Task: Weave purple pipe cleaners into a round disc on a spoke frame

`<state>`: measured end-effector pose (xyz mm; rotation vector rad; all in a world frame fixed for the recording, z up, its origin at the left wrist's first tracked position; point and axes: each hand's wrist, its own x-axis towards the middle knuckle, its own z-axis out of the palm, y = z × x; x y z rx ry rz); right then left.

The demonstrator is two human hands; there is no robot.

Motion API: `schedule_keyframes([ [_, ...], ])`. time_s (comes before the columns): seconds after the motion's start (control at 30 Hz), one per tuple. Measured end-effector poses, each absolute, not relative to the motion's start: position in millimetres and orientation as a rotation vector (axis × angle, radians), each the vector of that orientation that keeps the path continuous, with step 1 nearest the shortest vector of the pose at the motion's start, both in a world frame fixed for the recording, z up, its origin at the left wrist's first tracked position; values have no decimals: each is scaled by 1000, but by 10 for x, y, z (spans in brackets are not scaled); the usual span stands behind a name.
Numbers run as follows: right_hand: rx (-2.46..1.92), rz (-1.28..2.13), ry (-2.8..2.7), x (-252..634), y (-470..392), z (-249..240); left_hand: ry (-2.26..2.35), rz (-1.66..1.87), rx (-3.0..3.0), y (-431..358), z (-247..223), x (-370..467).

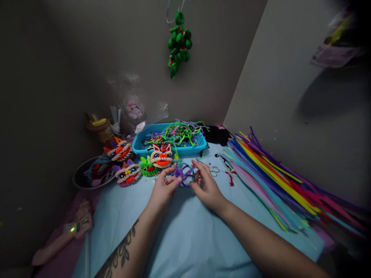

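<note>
Between my hands is a purple pipe-cleaner piece (179, 172) with a bunched middle and several loops spreading to the right. The fingers of my left hand (165, 186) pinch its bunched left part. My right hand (206, 184) has its index finger and thumb at the loops on the right side, closed on them. A teal strand shows among the purple loops. Just beyond my left hand sits an orange and cream lion-like head (161, 156), beside a green figure (148, 166). Scissors (214, 170) lie partly hidden behind my right hand.
A blue tray (171, 151) of tangled pipe cleaners stands behind. Long colourful pipe cleaners (269, 177) spread on the right. More finished heads (127, 173), a bowl (75, 178) and a pink glue gun (82, 221) are at the left. A green ornament (179, 42) hangs above.
</note>
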<state>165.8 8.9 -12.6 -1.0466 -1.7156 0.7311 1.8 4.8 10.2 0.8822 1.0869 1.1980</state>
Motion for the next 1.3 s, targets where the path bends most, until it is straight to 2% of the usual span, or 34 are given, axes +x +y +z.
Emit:
schedule_keyframes([
  [0.2,-1018,697,-1659,1677,137,-141,1101,1216,873,37,108,48],
  [0.43,-934,85,-1763,1678,0,-55,1117,1239,866,9,133,78],
  [0.7,-955,-142,-1981,1625,-17,-34,1063,1243,844,-39,131,129],
  [0.8,-847,-98,-2031,1646,-32,-6,1084,1282,843,-37,127,127],
  [1.03,-187,266,-2325,1568,-175,91,1125,1464,764,-5,119,81],
  [1.13,-302,363,-2173,1553,-141,29,1136,1483,768,-2,134,65],
  [1.3,-869,303,-1740,1633,39,-57,1186,1408,900,-22,118,83],
])
